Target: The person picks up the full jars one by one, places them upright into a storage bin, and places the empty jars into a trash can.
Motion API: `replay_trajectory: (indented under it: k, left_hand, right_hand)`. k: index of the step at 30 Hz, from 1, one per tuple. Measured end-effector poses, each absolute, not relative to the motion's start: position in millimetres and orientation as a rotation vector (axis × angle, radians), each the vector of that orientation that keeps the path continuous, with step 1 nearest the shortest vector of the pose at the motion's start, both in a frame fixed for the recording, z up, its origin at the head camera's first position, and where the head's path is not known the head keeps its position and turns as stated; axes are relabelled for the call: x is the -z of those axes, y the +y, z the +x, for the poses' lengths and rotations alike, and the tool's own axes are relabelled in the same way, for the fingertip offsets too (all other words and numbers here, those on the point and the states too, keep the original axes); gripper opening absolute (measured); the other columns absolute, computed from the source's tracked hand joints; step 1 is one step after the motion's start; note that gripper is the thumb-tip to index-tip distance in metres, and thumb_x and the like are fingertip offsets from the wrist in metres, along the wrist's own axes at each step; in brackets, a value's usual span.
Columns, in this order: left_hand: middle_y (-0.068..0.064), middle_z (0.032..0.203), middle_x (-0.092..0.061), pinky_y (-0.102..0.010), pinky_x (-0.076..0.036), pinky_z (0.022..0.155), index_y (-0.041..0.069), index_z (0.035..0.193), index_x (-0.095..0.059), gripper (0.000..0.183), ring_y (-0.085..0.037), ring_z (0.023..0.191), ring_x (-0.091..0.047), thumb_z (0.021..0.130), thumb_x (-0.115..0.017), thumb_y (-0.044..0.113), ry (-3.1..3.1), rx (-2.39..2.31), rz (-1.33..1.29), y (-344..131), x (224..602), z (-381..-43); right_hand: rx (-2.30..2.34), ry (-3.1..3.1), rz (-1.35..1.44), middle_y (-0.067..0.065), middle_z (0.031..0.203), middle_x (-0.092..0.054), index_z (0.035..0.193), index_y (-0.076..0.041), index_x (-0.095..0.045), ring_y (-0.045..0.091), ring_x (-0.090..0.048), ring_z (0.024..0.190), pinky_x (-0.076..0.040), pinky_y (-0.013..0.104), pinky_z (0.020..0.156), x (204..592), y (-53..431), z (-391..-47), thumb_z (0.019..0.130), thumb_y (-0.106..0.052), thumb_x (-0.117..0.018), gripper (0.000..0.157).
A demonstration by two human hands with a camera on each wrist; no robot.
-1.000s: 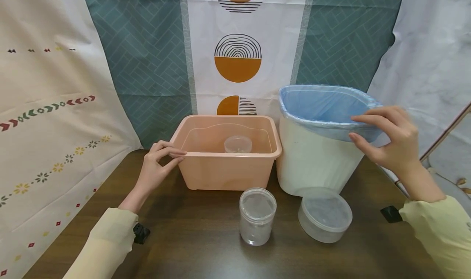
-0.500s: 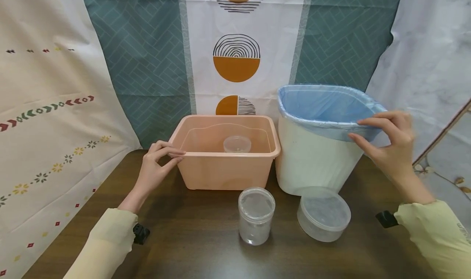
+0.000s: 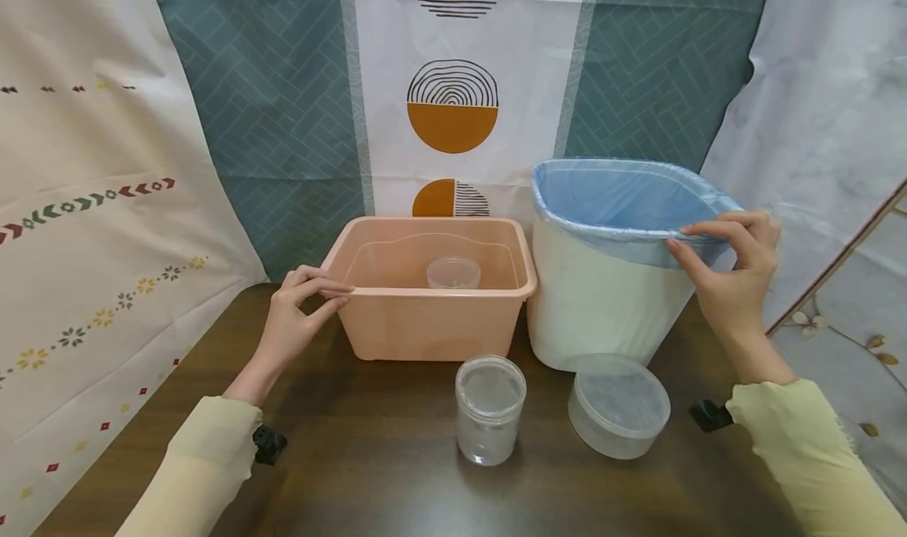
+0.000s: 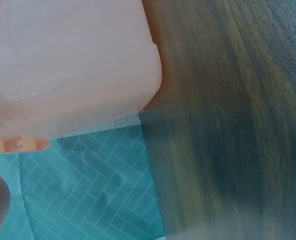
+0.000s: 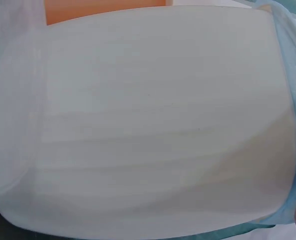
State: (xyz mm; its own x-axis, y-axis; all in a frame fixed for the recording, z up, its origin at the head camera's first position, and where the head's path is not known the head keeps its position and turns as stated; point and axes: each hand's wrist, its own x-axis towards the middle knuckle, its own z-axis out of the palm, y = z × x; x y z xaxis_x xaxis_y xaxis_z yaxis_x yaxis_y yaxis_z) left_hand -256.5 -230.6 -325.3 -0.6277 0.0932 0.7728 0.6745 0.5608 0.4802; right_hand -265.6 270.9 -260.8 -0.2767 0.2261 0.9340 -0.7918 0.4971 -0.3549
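Observation:
At the left front corner of the pink plastic basin [image 3: 432,324], my left hand [image 3: 294,316] grips the rim, fingers over the top and thumb on the outside. A small clear round container [image 3: 453,273] sits inside the basin. My right hand [image 3: 737,269] pinches the front right rim of the white trash bin [image 3: 602,301], where a blue bag [image 3: 616,194] folds over the edge. The left wrist view shows the basin's end wall [image 4: 78,60]; the right wrist view is mostly filled by the bin's side [image 5: 162,115], with the blue liner at its right.
In front of the basin stands a clear lidded jar [image 3: 490,411]. A wide, low clear container [image 3: 619,407] is just before the bin. Both rest on the dark wooden table [image 3: 354,450]. Patterned cloths [image 3: 276,104] hang behind and at the sides.
My right hand has moved slightly left, its fingers and thumb closing in on the bag at the bin's rim. The left hand stays on the basin. The view has shifted a little.

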Motion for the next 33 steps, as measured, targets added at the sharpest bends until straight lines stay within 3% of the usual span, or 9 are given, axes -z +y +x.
replay_trajectory:
  k: [5, 15, 33]
  left_hand:
    - [-0.015, 0.094, -0.064, -0.015, -0.033, 0.086, -0.004, 0.093, -0.076, 0.019, -0.001, 0.097, -0.046, 0.076, -0.076, -0.012, -2.082, 1.028, -0.628, -234, 330, -264]
    - [-0.003, 0.096, -0.066, -0.018, -0.034, 0.087, 0.011, 0.096, -0.079, 0.023, 0.000, 0.098, -0.046, 0.077, -0.080, -0.002, -2.122, 0.995, -0.629, -250, 344, -282]
    - [0.002, 0.091, -0.063, -0.028, -0.040, 0.078, 0.018, 0.097, -0.077, 0.023, -0.012, 0.090, -0.050, 0.079, -0.080, 0.004, -2.338, 0.723, -0.739, -254, 315, -278]
  right_hand:
    - [-1.072, -1.542, 0.481, -0.026, 0.095, -0.054, 0.086, 0.008, -0.071, 0.004, -0.041, 0.103, -0.027, 0.022, 0.095, 264, 272, -269, 0.074, -0.016, -0.086, 0.031]
    - [-1.084, -1.518, 0.480, -0.027, 0.094, -0.053, 0.086, 0.012, -0.068, 0.003, -0.041, 0.103, -0.026, 0.025, 0.097, 261, 263, -261, 0.076, -0.023, -0.086, 0.040]
    - [-1.086, -1.533, 0.473, -0.027, 0.093, -0.053, 0.086, 0.012, -0.069, 0.002, -0.041, 0.102, -0.026, 0.025, 0.097, 261, 264, -260, 0.076, -0.017, -0.085, 0.035]
